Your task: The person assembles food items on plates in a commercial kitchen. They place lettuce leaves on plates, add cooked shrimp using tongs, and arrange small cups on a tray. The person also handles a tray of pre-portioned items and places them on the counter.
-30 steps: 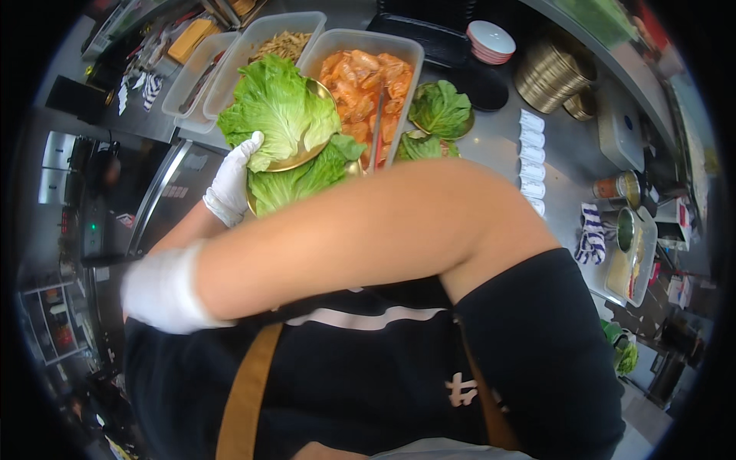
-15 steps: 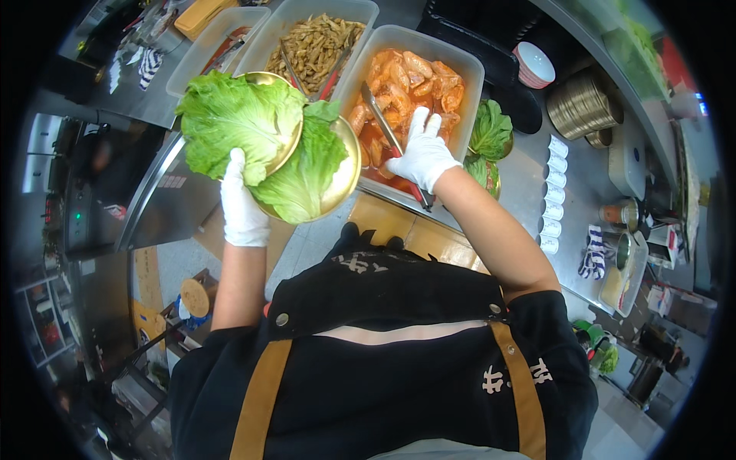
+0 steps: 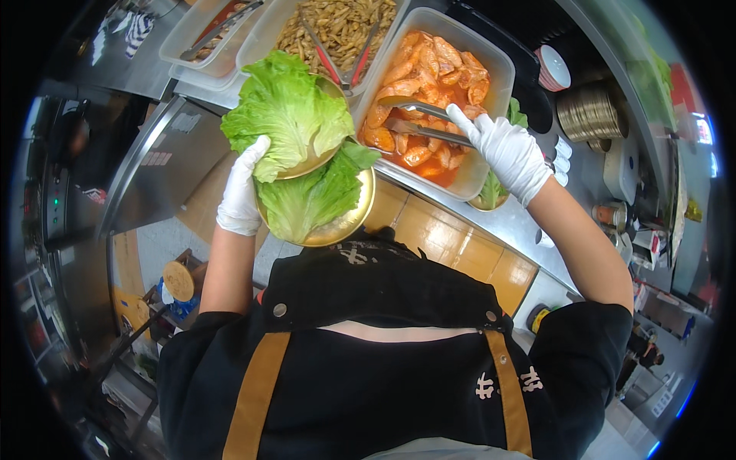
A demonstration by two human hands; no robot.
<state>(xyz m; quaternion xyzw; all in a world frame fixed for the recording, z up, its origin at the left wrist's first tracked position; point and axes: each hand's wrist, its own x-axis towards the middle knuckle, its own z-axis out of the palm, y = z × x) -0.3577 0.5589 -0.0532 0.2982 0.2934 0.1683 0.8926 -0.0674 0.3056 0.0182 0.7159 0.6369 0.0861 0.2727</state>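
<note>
Holding an upper gold plate [image 3: 303,165] and a lower gold plate [image 3: 363,202] in the gloved left hand [image 3: 241,192], mostly in front of the near edge of the counter [image 3: 506,228], with the first lapping over the far edge of the second. Laying the thumb over the near left edge of the upper plate and its upper lettuce leaf [image 3: 287,111]; cannot tell the spread of the other fingers, hidden. Bearing a lower lettuce leaf [image 3: 310,205] on the lower plate, with bare gold along the right edge. Gripping steel tongs [image 3: 431,133] in the right hand [image 3: 510,152], with fingers closed around the handles, near the right edge of a translucent box [image 3: 504,77]. Aiming the parted arms leftward over red-sauced meat pieces [image 3: 448,83] in that box. Facing, at its left edge, a neighboring box [image 3: 250,50] of brown pieces [image 3: 337,37] with red-handled tongs [image 3: 330,69] at the near edge.
</note>
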